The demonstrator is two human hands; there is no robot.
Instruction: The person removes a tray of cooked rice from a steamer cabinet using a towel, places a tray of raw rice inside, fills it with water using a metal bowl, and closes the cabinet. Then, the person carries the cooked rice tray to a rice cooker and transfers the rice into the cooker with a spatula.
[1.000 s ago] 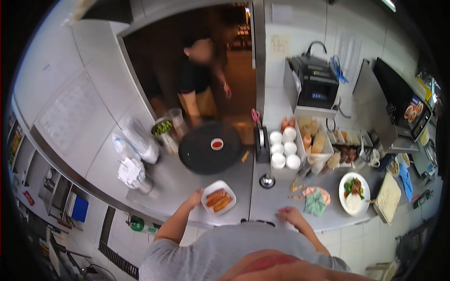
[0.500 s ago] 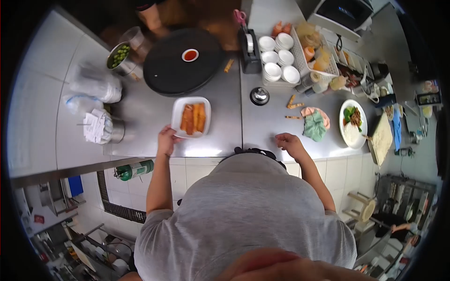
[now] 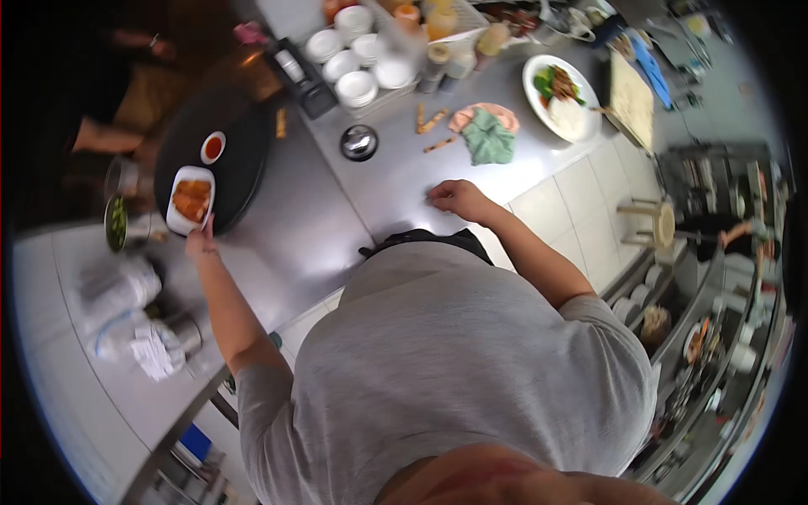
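My left hand (image 3: 202,242) grips the near edge of a white dish (image 3: 182,220) of orange-brown fried rolls. That dish is at the near left part of a round black tray (image 3: 244,181), beside a small white bowl of red sauce (image 3: 213,147). My right hand (image 3: 459,200) hovers at or rests on the steel counter (image 3: 391,189), fingers curled together; whether anything is in them is too small to tell. Beyond it lie a green cloth (image 3: 490,139) and a pink cloth (image 3: 505,114).
An oval plate with rice, meat and greens (image 3: 566,126) sits at the right. A metal bell (image 3: 359,143), stacked white bowls (image 3: 356,87) and a tape dispenser (image 3: 313,97) stand farther back. Another person's arm (image 3: 109,136) is at the tray's far left. Wrapped bags (image 3: 122,286) stand left.
My left hand has carried the dish of rolls from the counter to the black tray. The view has turned and shifted to the right. My right hand stays near the counter's edge.
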